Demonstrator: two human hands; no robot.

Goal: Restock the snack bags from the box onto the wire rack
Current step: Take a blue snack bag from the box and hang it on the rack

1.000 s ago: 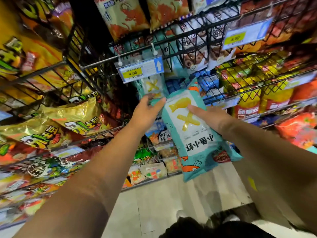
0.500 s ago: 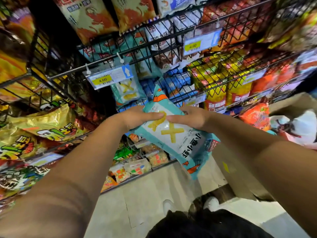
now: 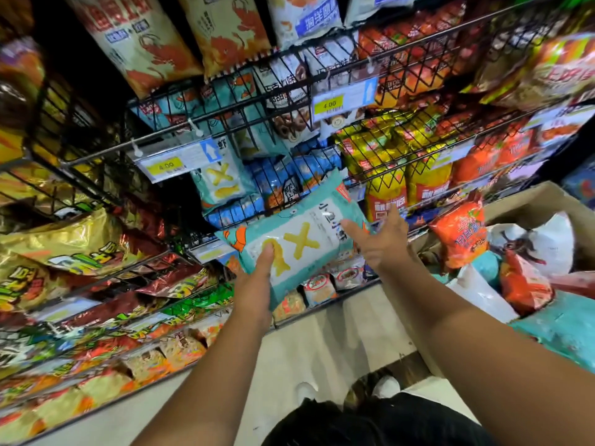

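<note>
In the box [image 3: 528, 201] lie orange and teal snack bags [image 3: 460, 236].

Spotting a white plastic price label [image 3: 180, 162] bearing a yellow 4.00 patch and a blue arrow; spotting a second such label [image 3: 344, 103] higher, further right. Glimpsing white shoes [image 3: 386, 386] resting on pale smooth floor [image 3: 322, 342], just beyond a black garment [image 3: 322, 423].
</note>
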